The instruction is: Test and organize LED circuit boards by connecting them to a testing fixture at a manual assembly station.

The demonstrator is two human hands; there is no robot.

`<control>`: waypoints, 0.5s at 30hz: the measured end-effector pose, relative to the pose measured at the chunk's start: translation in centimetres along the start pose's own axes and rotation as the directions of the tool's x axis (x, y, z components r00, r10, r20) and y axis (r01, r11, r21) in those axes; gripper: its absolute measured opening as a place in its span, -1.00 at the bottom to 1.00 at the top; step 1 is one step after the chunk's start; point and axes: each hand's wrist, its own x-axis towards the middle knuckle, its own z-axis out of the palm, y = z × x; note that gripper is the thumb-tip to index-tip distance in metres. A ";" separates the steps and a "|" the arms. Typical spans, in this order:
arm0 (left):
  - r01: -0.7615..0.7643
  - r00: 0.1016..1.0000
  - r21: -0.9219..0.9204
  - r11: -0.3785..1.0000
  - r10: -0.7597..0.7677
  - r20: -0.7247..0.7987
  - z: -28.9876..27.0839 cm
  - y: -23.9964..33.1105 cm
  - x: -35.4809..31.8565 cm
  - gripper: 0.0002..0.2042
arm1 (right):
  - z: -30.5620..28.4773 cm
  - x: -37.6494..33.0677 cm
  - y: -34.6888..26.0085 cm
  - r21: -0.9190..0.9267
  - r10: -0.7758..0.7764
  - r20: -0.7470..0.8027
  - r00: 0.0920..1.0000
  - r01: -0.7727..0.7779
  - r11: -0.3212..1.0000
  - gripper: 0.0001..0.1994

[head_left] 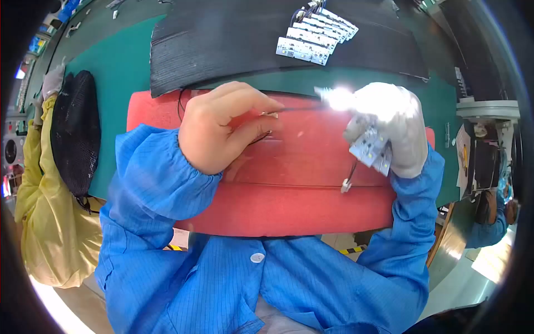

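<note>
My left hand (214,125) is bare and closed, its thumb and fingertips pinching a small wire connector (270,114) over the red pad (289,209). From there a dark wire runs right toward a strongly glowing LED board (340,99). My right hand (405,133), in a white glove, grips that lit board together with LED circuit boards (368,147) that stick out below its fingers. Glare hides part of the glove and the lit board. A short cable ending in a white plug (346,186) dangles from the held boards.
Beyond the pad, several LED boards (303,49) lie fanned on a black corrugated sheet (222,50). A green mat (119,61) covers the bench. At left are a black mesh item (77,133) and another person's yellow sleeve (53,195). Another person in blue (489,225) appears far right.
</note>
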 end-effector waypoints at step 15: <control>-0.245 0.969 0.151 0.958 0.238 0.060 -0.2 -0.2 0.6 -0.80 | -2.5 1.3 2.9 -0.296 -0.005 0.144 0.990 0.048 0.954 -0.47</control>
